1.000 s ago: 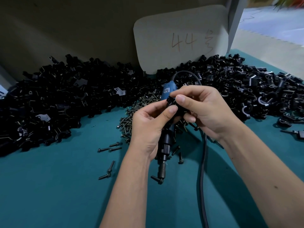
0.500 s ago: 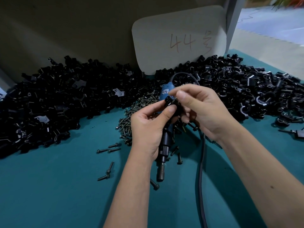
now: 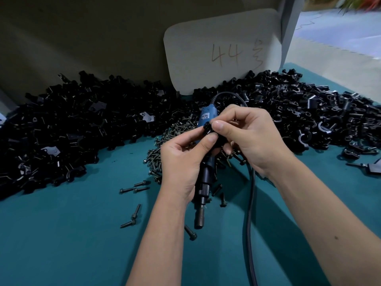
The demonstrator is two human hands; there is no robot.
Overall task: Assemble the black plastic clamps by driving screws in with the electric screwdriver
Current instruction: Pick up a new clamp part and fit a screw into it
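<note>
Both hands meet at the middle of the head view on a small black clamp piece (image 3: 208,129). My left hand (image 3: 183,157) pinches it with thumb and forefinger, and my right hand (image 3: 247,137) pinches it from the other side. The electric screwdriver (image 3: 203,182), blue at the top and black below, lies under my hands with its tip pointing toward me; which hand, if either, grips it is hidden. A loose screw (image 3: 190,232) lies on the mat just left of the tip. A heap of screws (image 3: 165,141) sits behind my left hand.
Large piles of black clamp parts lie at the left (image 3: 61,124) and right (image 3: 309,112). A cardboard sign (image 3: 222,48) marked 44 leans at the back. The screwdriver's black cable (image 3: 250,213) runs toward me over the teal mat (image 3: 61,244). Stray screws (image 3: 134,188) lie left of my forearm.
The screw that sat at the screwdriver's tip a second ago now lies loose on the mat beside it. My hands keep working the small black piece between the fingertips.
</note>
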